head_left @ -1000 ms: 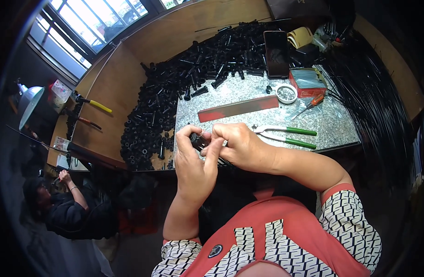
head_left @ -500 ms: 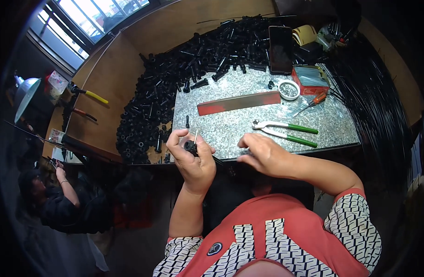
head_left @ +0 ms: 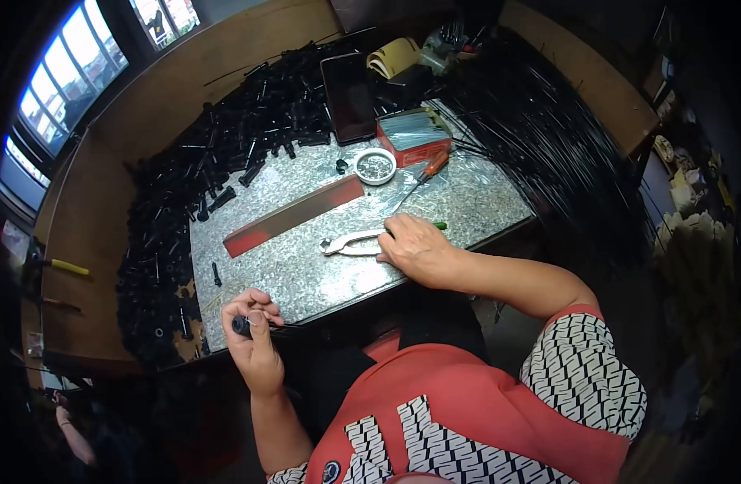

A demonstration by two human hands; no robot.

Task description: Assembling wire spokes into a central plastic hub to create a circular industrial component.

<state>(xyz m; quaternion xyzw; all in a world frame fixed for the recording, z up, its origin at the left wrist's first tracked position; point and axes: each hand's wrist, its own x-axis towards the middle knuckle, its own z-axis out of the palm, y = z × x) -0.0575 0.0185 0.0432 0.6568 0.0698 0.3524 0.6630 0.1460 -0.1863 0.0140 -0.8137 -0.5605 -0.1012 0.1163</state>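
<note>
A black cylindrical part [head_left: 241, 325] is held in the closed fingers of my left hand [head_left: 258, 355], near the front edge of the speckled slab [head_left: 282, 278]. A thin pale tip sticks out of it, and dark thin strands trail from beside the hand. My right hand [head_left: 419, 252] lies closed over the handles of the pincers [head_left: 350, 242], whose metal jaws point left. Most of the green grips are hidden beneath that hand. Between the hands and the back lies a long red-and-grey bar [head_left: 294, 216]. A small black part [head_left: 216, 273] stands alone near my left hand.
A heap of black parts [head_left: 225, 137] fills the back and left. Farther back are a phone [head_left: 348, 97], a white bowl [head_left: 376, 185] of small bits, a red box [head_left: 423, 153] and an orange-handled screwdriver [head_left: 435, 167]. Long black rods [head_left: 564, 145] spread rightward.
My right hand has come down onto the pincers' handles from above the slab's front edge. The view has turned, so the bench appears shifted left. My left hand keeps the black part.
</note>
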